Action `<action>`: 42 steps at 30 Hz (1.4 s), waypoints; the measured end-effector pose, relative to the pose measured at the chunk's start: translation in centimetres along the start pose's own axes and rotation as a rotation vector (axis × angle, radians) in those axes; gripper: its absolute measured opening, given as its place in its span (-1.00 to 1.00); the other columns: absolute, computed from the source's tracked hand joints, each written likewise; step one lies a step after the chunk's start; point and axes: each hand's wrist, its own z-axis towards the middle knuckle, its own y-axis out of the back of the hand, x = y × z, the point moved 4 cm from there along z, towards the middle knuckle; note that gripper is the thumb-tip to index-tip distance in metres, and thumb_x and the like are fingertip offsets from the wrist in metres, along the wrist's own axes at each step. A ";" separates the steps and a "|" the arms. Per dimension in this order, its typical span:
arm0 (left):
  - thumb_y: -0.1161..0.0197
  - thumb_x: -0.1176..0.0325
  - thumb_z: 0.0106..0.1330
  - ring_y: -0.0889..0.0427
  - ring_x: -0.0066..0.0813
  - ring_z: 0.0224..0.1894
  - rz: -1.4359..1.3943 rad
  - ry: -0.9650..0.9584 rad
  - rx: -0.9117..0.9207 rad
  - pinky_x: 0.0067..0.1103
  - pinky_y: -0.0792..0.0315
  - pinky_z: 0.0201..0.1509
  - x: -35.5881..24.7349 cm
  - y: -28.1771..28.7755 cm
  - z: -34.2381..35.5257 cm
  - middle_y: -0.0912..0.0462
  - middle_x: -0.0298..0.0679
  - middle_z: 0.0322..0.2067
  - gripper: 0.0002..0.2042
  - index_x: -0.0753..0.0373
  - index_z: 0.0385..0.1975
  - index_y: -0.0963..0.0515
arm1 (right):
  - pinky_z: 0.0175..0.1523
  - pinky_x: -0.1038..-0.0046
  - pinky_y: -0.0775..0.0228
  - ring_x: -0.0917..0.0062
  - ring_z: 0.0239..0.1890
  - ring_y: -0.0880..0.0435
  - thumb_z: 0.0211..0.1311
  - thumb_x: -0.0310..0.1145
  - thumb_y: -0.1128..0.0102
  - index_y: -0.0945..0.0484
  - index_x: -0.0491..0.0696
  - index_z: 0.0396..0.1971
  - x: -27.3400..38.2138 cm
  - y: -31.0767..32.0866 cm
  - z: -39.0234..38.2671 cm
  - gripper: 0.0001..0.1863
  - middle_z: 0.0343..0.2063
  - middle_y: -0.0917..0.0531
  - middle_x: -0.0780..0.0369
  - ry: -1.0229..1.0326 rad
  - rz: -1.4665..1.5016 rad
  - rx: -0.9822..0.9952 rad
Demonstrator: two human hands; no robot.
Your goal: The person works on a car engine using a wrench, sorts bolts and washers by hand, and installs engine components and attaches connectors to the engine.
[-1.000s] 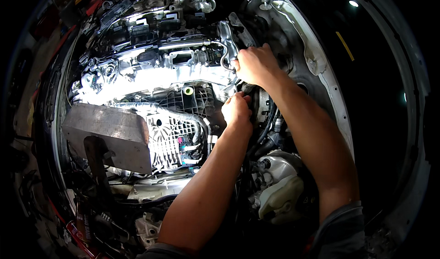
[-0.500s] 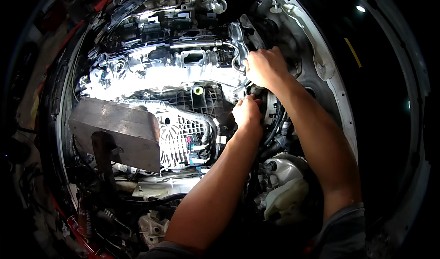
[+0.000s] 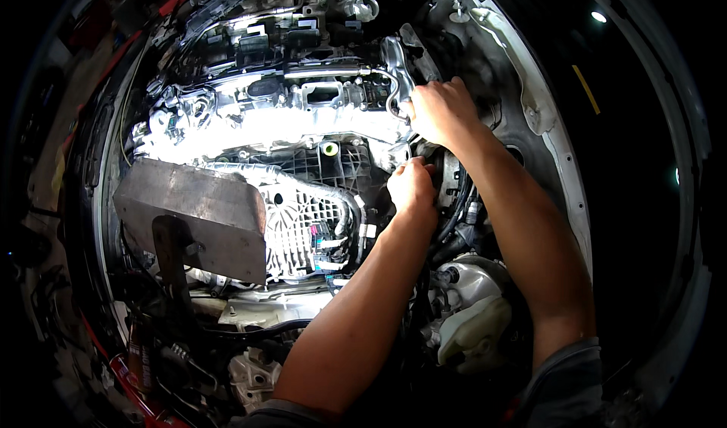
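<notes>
The engine [image 3: 257,129] of a car fills the middle of the view, its metal side lit very brightly. My right hand [image 3: 443,114] reaches to its right end, fingers curled down beside a thin bent metal pipe [image 3: 393,91]. Just below and nearer me, my left hand [image 3: 413,187] is closed, thumb and fingers drawn together at the engine's lower right corner. What either hand grips is hidden by the fingers. Under the bright metal lies a black ribbed plastic intake part [image 3: 333,169], left of my left hand.
A grey metal box-shaped piece on a bracket [image 3: 193,201] stands at the left. Wiring connectors [image 3: 326,246] hang left of my left forearm. A pale plastic reservoir [image 3: 473,329] sits between my forearms. The car's fender edge [image 3: 564,178] runs along the right. A red tool [image 3: 136,382] lies lower left.
Both hands stay at nearly the same spots on the engine's right end. The whole view has shifted very slightly.
</notes>
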 end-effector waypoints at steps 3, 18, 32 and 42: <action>-0.08 0.37 0.24 -0.23 -0.67 -0.69 -0.013 -0.015 -0.008 -0.71 -0.14 -0.68 0.0 0.0 0.0 -0.52 -0.27 -0.40 -0.76 0.32 -0.14 -0.46 | -0.19 0.21 -0.31 0.18 -0.46 -0.64 0.16 -0.18 -0.07 -0.59 -0.13 -0.63 -0.1 0.1 0.3 -0.65 -0.60 -0.62 0.04 -0.111 0.024 0.014; 0.02 0.34 0.27 -0.22 -0.66 -0.66 0.014 -0.028 0.052 -0.73 -0.15 -0.66 -0.1 -0.1 -0.7 -0.50 -0.27 -0.37 -0.69 0.30 -0.01 -0.40 | -0.16 0.20 -0.28 0.23 -0.47 -0.64 0.17 -0.20 -0.06 -0.60 -0.07 -0.60 0.3 -0.4 0.2 -0.70 -0.58 -0.64 0.11 -0.025 -0.015 -0.011; 0.15 0.52 0.28 -0.24 -0.62 -0.64 -0.194 -0.096 0.170 -0.72 -0.17 -0.57 -1.1 -1.9 -1.3 -0.56 -0.24 -0.36 -0.83 0.18 -0.27 -0.41 | -0.28 0.21 -0.39 0.14 -0.42 -0.60 0.27 -0.22 0.01 -0.57 -0.09 -0.51 -2.6 3.8 -0.9 -0.70 -0.54 -0.62 0.07 -0.227 0.196 -0.361; 0.01 0.42 0.27 -0.52 -0.48 -0.21 0.150 -0.302 0.704 -0.63 -0.41 -0.17 -6.3 -3.8 -14.7 -0.54 -0.16 -0.22 -0.57 0.41 0.14 -0.26 | -0.20 0.37 -0.43 0.23 -0.29 -0.59 -0.01 -0.63 -0.13 -0.49 -0.15 -0.21 2.5 14.3 -14.5 -0.71 -0.34 -0.55 0.11 0.023 0.752 -0.169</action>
